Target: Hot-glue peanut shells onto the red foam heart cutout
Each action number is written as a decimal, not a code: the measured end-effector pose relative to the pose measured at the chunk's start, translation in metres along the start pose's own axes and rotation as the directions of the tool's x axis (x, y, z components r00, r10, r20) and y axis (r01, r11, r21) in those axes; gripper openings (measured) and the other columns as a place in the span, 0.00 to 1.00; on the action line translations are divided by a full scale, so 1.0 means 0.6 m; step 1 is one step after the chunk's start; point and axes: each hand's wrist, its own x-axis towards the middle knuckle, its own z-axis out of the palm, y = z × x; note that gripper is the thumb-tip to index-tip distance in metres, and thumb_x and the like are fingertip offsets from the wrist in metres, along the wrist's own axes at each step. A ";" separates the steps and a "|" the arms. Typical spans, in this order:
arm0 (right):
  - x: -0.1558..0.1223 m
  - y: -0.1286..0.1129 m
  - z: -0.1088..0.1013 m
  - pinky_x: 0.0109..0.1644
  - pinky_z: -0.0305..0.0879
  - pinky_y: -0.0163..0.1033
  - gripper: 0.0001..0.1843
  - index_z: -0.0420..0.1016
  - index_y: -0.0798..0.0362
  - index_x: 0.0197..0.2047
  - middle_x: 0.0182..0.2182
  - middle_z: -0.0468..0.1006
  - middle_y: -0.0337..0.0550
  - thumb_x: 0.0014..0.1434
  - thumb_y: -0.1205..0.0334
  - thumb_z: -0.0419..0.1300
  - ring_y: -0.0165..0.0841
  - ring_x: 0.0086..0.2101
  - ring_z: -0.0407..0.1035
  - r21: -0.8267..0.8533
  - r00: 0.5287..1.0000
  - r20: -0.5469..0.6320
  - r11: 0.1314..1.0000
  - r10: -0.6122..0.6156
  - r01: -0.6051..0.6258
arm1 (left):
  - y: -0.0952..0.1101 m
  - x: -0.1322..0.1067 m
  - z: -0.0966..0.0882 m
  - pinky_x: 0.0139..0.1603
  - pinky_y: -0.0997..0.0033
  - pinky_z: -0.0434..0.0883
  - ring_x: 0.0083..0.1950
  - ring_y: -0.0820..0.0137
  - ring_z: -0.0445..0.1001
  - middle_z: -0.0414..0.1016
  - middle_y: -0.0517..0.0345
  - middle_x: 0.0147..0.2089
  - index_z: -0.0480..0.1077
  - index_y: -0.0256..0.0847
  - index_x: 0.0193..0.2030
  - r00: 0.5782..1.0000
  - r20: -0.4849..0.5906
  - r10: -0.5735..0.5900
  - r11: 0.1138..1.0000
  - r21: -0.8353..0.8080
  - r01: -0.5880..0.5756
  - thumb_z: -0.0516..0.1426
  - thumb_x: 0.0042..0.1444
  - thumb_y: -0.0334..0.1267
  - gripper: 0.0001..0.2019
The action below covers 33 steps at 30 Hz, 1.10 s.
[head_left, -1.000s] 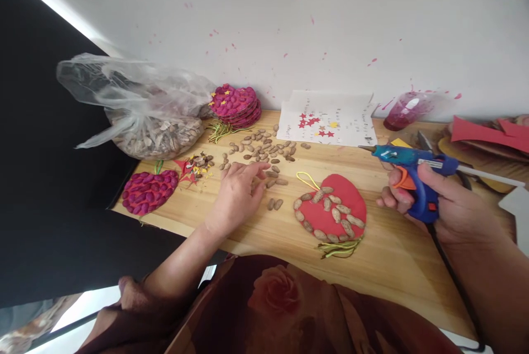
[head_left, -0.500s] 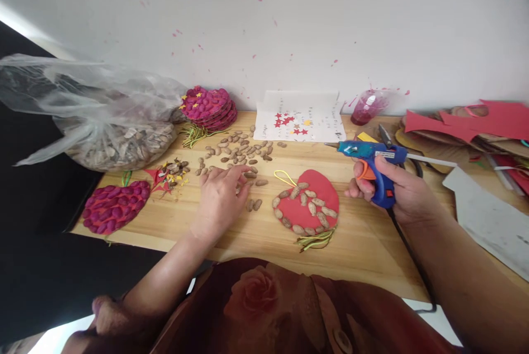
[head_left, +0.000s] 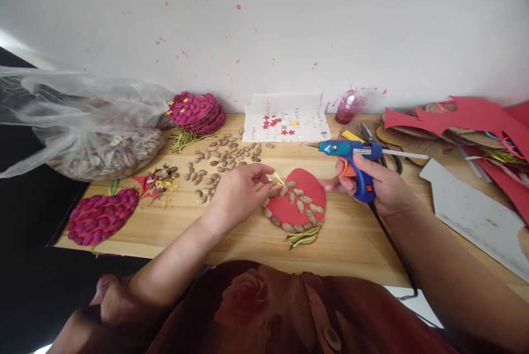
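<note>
A blue hot glue gun (head_left: 363, 178) is gripped by my right hand (head_left: 384, 186), its metal nozzle pointing left above the table. The forefinger lies by the orange trigger. Below and left of it rests a red heart-like cutout (head_left: 291, 205) with peanuts (head_left: 300, 206) along its lower left edge and across its middle, plus a green yarn tassel (head_left: 303, 237). My left hand (head_left: 237, 191) hovers at the cutout's left edge, fingers pinched and partly covering the yellow loop; what they hold, if anything, cannot be made out. Loose peanuts (head_left: 225, 150) lie behind that hand.
At left sit a plastic bag (head_left: 99, 150) and a purple-studded piece (head_left: 103, 213); similar pieces form a stack (head_left: 196, 112). Paper with stars (head_left: 285, 112) and a tilted cup (head_left: 349, 106) stand near the wall. Red scraps (head_left: 458, 117) and white card (head_left: 475, 222) lie right.
My left hand has moved right, from the loose peanuts to the cutout's left edge, fingers now pinched. The glue gun stays in my right hand. The whole view has shifted slightly.
</note>
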 end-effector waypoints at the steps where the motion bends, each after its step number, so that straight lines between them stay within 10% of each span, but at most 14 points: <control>1: -0.002 -0.001 -0.001 0.47 0.76 0.49 0.20 0.77 0.51 0.33 0.16 0.71 0.36 0.54 0.41 0.69 0.40 0.27 0.79 0.010 1.000 0.014 1.000 0.014 -0.014 | 0.008 0.009 0.007 0.42 0.68 0.75 0.37 0.68 0.80 0.82 0.64 0.36 0.79 0.46 0.46 1.000 0.024 0.003 1.000 0.002 -0.003 0.62 0.55 0.35 0.12; 15: -0.009 -0.003 -0.009 0.52 0.75 0.54 0.20 0.76 0.51 0.34 0.18 0.73 0.37 0.59 0.41 0.65 0.44 0.34 0.81 0.025 0.994 0.100 0.999 0.042 -0.045 | 0.059 0.076 0.060 0.44 0.62 0.74 0.40 0.62 0.81 0.83 0.61 0.35 0.77 0.43 0.45 0.985 0.161 -0.069 0.979 0.202 0.036 0.62 0.54 0.31 0.12; 33: -0.011 -0.003 -0.004 0.50 0.76 0.54 0.21 0.76 0.51 0.31 0.17 0.73 0.37 0.56 0.40 0.67 0.41 0.29 0.79 0.012 0.985 0.142 0.995 0.094 -0.097 | 0.019 0.048 0.051 0.45 0.66 0.75 0.39 0.66 0.80 0.84 0.58 0.41 0.76 0.42 0.50 0.990 0.135 0.036 0.995 0.092 -0.049 0.56 0.59 0.28 0.15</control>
